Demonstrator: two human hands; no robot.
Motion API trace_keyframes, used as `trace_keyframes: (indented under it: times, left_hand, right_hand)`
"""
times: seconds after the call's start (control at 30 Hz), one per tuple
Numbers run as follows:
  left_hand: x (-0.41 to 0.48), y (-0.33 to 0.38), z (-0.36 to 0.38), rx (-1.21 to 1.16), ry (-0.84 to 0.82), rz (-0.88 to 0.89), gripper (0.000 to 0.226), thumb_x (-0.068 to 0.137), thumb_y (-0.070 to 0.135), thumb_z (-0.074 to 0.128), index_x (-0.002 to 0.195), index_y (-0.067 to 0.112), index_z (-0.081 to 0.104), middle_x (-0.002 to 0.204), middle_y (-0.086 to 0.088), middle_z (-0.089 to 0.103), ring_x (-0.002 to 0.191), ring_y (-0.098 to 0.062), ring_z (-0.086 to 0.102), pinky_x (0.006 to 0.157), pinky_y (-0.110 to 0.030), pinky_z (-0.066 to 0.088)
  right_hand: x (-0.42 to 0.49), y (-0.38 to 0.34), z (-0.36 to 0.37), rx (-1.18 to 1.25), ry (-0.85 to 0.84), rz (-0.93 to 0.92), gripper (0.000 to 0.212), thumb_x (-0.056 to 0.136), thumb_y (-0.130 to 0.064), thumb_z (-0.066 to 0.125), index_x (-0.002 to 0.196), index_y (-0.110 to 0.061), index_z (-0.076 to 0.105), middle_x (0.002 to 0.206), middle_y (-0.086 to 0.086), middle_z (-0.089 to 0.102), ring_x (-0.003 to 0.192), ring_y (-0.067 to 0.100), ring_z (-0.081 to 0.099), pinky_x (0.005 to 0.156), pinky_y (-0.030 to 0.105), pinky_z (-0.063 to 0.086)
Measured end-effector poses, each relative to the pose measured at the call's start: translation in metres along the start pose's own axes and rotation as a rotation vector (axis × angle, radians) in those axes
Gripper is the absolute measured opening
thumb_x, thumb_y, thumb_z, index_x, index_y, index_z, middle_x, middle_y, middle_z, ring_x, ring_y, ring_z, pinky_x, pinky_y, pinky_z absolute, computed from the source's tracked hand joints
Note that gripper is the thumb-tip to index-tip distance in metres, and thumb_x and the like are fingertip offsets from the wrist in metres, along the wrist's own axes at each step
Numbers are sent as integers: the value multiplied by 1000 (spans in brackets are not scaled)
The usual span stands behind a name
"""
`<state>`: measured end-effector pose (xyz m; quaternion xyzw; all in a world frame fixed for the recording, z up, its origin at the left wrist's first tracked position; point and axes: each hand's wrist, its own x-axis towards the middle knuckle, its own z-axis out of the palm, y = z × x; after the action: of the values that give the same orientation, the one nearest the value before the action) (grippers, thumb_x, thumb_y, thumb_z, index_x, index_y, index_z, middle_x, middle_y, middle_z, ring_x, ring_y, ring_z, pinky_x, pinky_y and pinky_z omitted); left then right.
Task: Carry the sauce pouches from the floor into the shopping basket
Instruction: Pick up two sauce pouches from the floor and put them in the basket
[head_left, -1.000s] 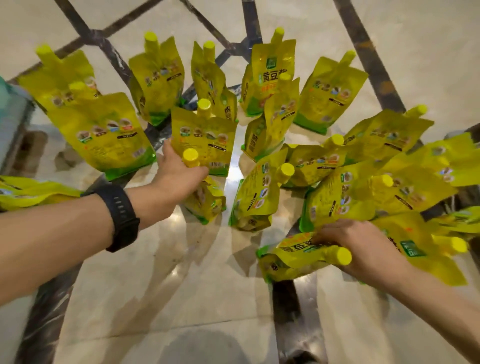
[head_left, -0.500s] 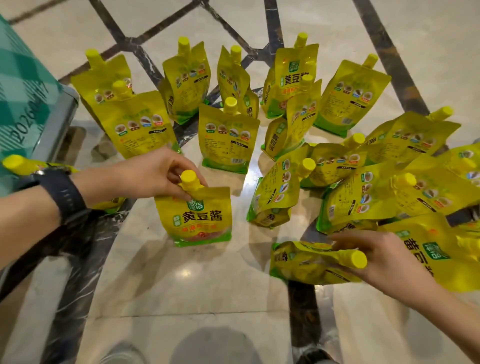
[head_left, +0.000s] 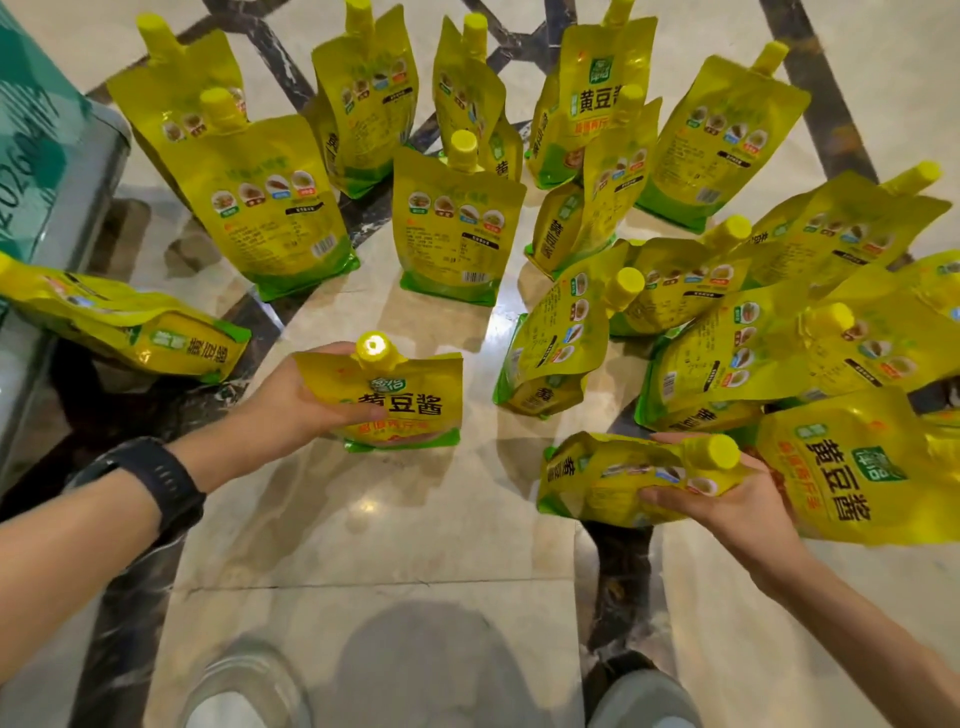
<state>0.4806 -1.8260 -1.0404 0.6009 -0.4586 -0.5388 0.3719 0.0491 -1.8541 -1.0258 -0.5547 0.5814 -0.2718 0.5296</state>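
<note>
moved off the spout, left hand (head_left: 291, 402) clamps a soft yellow plastic spouted sauce pouch (head_left: 410, 400) above pale marble floor (head_left: 415, 551); right hand (head_left: 727, 501) curls round a second pouch (head_left: 608, 478), held sideways. slick, saggy film likely grips best near the stiff neck. teal shopping basket (head_left: 57, 156) stands left.

bright overhead glare on the floor (head_left: 363, 499) (edges bowed, slightly blurred).

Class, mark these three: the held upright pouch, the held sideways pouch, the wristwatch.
held upright pouch (head_left: 415, 405): head view, printed front.
held sideways pouch (head_left: 597, 483): head view, side panel.
wristwatch (head_left: 156, 480): head view, black strap.
</note>
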Motion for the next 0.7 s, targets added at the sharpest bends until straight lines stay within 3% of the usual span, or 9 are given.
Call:
trace_keyframes:
  times: [0.17, 0.3, 0.43, 0.5, 0.6, 0.7]
  left_hand:
    - [0, -1, -2, 28, -4, -5, 45, 67, 6, 84, 109, 16, 72, 101, 4, 79, 93, -10, 74, 76, -17, 57]
    - [2, 6, -3, 68, -24, 13, 37, 64, 16, 84, 99, 24, 74, 95, 11, 79, 86, -2, 73, 71, -11, 54]
    - [12, 13, -6, 132, -73, -29, 38, 62, 25, 85, 98, 29, 75, 94, 16, 78, 86, 3, 72, 69, -7, 52]
    - [16, 17, -8, 147, -77, -50, 40, 61, 30, 86, 99, 35, 74, 94, 22, 77, 86, 7, 71, 68, -5, 51]
    - [18, 18, -8, 137, -77, -42, 40, 64, 33, 85, 100, 43, 73, 101, 26, 75, 92, 7, 70, 70, -4, 51]
    - [15, 18, -7, 144, -83, -26, 39, 66, 32, 85, 92, 58, 73, 100, 30, 74, 92, 9, 69, 70, -4, 51]
  right_hand:
    - [0, -5, 0, 26, -34, -5, 56, 49, -28, 92, 102, -35, 77, 97, -5, 79, 89, 12, 76, 69, 18, 58]
    - [-9, -27, -14, -234, -94, -82, 59, 63, -8, 90, 114, -33, 72, 113, -7, 74, 105, 10, 69, 84, 24, 58]
    - [-8, -75, -21, -412, -257, -206, 37, 73, -18, 82, 107, -32, 76, 109, -14, 74, 103, 3, 69, 85, 16, 53]
    - [-1, -93, -15, -568, -359, -248, 30, 78, -8, 81, 100, -28, 78, 99, -17, 75, 96, 1, 69, 80, 22, 55]
    - [6, -109, -3, -786, -479, -414, 38, 77, 10, 74, 93, -24, 78, 93, -17, 73, 90, 2, 69, 75, 35, 55]
    - [10, -113, 2, -969, -611, -591, 47, 65, 13, 76, 83, -30, 77, 101, -19, 72, 102, 13, 64, 88, 43, 49]
